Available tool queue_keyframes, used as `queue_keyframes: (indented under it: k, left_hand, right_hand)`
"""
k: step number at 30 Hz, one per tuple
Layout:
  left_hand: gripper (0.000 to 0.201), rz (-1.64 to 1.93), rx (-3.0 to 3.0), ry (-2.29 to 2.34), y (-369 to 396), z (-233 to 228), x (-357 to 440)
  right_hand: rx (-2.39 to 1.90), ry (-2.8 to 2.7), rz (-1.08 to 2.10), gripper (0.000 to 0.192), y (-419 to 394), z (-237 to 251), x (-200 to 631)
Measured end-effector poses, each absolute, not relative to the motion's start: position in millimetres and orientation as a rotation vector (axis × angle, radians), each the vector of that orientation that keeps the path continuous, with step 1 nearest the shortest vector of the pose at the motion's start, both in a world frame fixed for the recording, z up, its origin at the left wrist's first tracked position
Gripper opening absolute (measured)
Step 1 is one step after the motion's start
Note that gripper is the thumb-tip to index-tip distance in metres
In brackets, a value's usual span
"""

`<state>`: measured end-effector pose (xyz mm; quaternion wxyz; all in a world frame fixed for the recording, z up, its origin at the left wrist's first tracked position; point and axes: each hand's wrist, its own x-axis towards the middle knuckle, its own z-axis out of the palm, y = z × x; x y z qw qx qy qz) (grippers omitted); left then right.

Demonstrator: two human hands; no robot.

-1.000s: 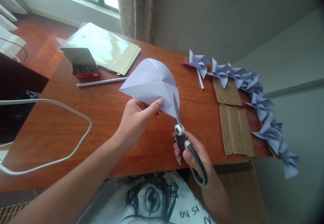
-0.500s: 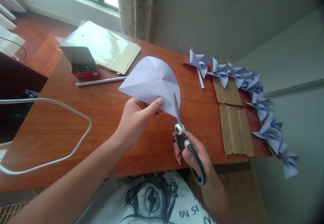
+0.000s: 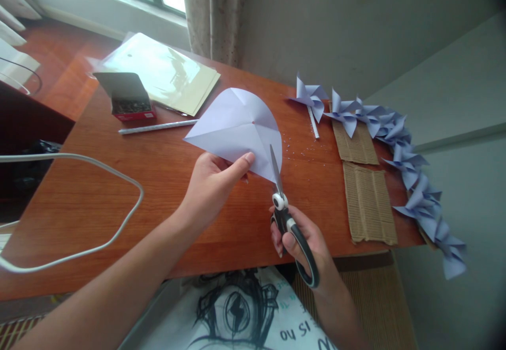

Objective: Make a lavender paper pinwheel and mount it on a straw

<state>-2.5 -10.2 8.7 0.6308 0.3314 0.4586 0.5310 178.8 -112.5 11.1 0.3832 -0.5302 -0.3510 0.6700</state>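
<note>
Pinched at its lower edge, a pale sheet of paper (image 3: 233,123) with crossing creases and a small reddish mark at its centre is held by my left hand (image 3: 215,186), thumb on top. My right hand (image 3: 304,239) grips scissors (image 3: 281,205) with black-and-white handles. Their blades point up and lie at the paper's lower right corner, one blade over its face; the other blade is mostly hidden. Beyond the paper, a pale rolled stick (image 3: 158,127) lies on the table, its right end covered by the sheet.
Several paper pinwheels (image 3: 422,197) line the right edge of the wooden table (image 3: 158,192), beside two cardboard pieces (image 3: 369,202). One pinwheel on a stick (image 3: 310,97) lies nearer. An open small box (image 3: 132,108), a plastic-wrapped folder (image 3: 166,76) and a white cable (image 3: 134,181) are at left.
The scissors have shifted very slightly left in my right hand. The paper and my left hand stay almost still.
</note>
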Motion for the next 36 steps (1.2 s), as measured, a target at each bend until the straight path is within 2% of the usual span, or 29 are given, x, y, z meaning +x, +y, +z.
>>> queue_keyframes:
  k: [36]
  left_hand:
    - [0.021,1.217,0.751,1.052,-9.7,12.4,-1.9]
  right_hand:
    - [-1.406,-0.872,1.686,0.053,-113.2,14.2,177.6]
